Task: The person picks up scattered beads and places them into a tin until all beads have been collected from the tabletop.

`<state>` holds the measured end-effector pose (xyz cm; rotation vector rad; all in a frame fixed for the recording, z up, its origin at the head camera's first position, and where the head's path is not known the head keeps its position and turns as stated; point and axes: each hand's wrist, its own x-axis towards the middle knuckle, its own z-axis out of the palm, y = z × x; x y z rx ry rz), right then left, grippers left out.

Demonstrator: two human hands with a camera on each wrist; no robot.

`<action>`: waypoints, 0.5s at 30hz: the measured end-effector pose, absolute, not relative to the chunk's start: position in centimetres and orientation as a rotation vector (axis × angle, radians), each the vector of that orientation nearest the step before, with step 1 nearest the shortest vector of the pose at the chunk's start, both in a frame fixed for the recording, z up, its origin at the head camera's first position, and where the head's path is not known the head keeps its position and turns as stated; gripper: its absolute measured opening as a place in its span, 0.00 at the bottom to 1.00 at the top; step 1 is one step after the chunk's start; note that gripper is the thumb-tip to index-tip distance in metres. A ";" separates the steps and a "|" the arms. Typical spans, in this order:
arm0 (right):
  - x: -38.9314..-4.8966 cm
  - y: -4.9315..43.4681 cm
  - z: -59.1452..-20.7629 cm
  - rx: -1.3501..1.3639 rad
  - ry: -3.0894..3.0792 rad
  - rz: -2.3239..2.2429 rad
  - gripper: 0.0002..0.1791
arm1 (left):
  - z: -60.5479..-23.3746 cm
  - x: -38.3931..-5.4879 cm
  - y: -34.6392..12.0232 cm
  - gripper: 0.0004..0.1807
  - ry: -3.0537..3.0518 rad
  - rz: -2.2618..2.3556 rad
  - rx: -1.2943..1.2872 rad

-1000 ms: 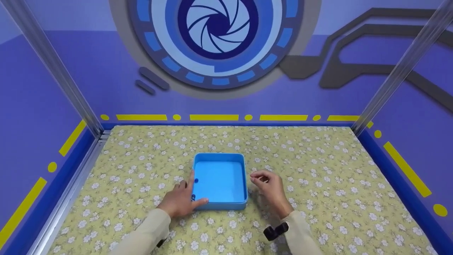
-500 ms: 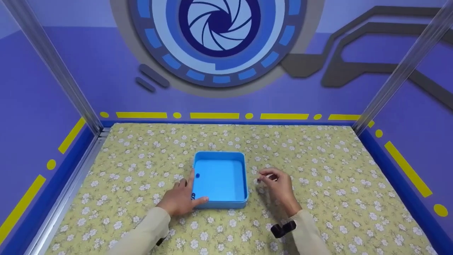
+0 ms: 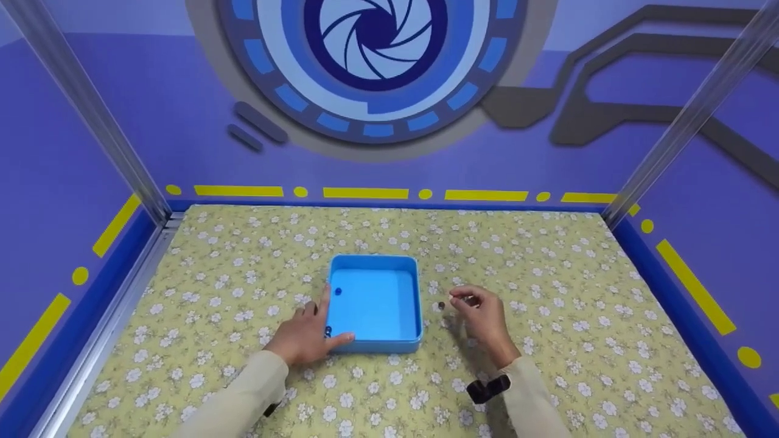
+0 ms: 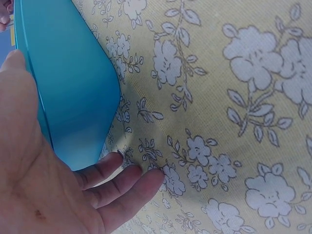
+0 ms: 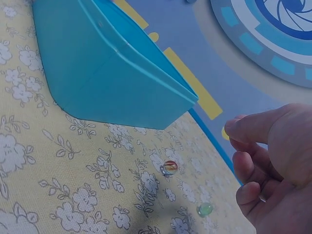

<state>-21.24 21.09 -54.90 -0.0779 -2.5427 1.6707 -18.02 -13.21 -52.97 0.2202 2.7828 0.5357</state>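
Observation:
The blue square tray (image 3: 420, 304) sits on the cloth. My left hand (image 3: 304, 334) spreads around its near left corner, index finger along the left side and thumb on the front rim. In the left wrist view its other fingers (image 4: 129, 192) hang beside the tray wall. Inside the tray are a dark marble (image 3: 338, 291) and more dark marbles (image 3: 328, 331) beside the left hand. My right hand (image 3: 487, 316) is right of the tray, thumb and index tips together; I cannot tell whether they pinch anything. A red-streaked marble (image 5: 169, 167) and a green marble (image 5: 205, 209) lie nearby.
A flowered yellow cloth (image 3: 255, 255) covers the table. Purple printed walls (image 3: 377, 170) rise at the back and both sides, with metal posts (image 3: 115, 134) at the corners. A black wrist device (image 3: 489, 388) hangs by the right sleeve.
The right hand has moved right, away from the tray, uncovering a marble on the cloth. One marble in the tray has rolled toward the back. The left hand stays on the tray.

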 end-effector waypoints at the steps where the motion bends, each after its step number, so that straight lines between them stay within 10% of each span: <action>1: -21.3 21.1 -54.9 -0.078 -2.540 1.676 0.08 | -52.9 -18.0 -13.2 0.60 2.783 0.531 0.216; 15: -21.4 20.9 -55.9 -0.131 -2.606 1.645 0.09 | -53.1 -17.9 -13.2 0.59 2.788 0.557 0.203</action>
